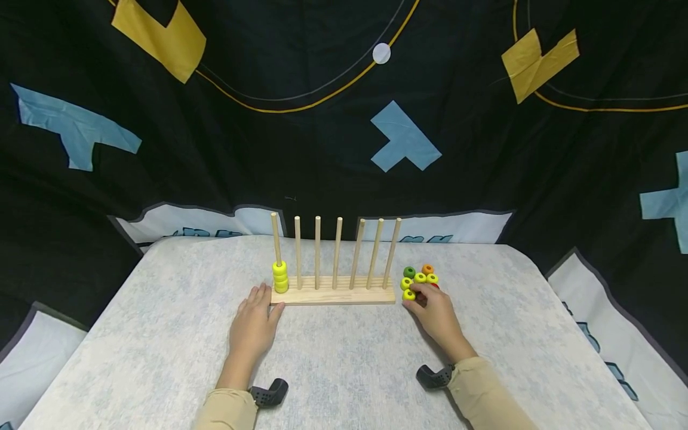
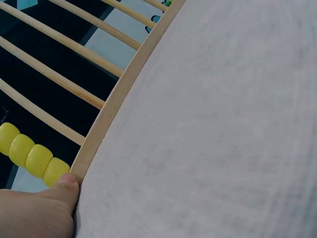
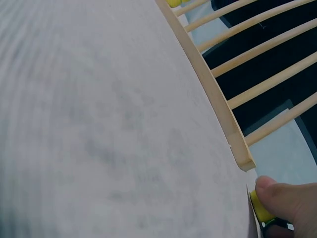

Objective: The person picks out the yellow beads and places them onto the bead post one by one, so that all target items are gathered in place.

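Had my right hand (image 1: 436, 313) pinching a yellow bead (image 1: 409, 295) just right of the peg rack (image 1: 333, 296), probably light, hard, kinda slick, so rim's the best grab imo; left hand's (image 1: 252, 325) fairly straight fingers touched the rack's left end

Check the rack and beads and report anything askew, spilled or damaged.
Nothing clearly stands out. The wooden rack stands upright on the table, yellow beads sit stacked on its leftmost peg, and the loose beads lie grouped by its right end. No damage shows, though the right hand partly hides the loose beads.
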`<state>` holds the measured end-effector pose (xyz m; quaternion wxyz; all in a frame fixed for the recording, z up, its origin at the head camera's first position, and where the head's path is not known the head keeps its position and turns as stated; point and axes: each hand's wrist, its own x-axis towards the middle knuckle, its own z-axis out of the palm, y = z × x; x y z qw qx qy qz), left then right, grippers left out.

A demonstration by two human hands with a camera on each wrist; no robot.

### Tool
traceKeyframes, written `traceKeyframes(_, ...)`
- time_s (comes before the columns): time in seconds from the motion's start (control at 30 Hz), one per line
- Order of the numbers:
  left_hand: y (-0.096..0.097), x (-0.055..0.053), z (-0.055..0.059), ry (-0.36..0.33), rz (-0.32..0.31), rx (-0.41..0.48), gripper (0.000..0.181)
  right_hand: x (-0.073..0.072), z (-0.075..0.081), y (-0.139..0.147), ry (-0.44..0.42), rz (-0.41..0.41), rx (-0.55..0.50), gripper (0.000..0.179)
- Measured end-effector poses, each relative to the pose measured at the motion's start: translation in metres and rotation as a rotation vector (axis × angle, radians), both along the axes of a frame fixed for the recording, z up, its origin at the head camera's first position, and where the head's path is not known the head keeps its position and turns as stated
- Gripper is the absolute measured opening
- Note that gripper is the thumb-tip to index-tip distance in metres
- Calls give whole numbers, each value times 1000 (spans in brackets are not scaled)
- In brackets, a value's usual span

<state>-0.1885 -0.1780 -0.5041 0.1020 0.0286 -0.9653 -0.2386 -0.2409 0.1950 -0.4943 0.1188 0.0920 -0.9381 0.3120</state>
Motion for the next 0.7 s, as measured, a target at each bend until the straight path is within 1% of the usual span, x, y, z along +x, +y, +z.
traceKeyframes(0.17, 0, 1, 0, -7, 3, 2, 64, 0, -2, -2, 6, -13, 11, 36)
traceKeyframes(0.43, 0, 0, -1, -8, -4, -2, 64, 2, -2, -2, 43, -11, -56, 38)
traceKeyframes(0.53, 0, -1, -1, -7, -7, 1, 64, 3, 2, -4, 42, -5, -91, 38)
traceKeyframes(0.7, -1, 1, -1, -9, -2, 4, 63, 8, 15, -11, 23, 41, -162, 39)
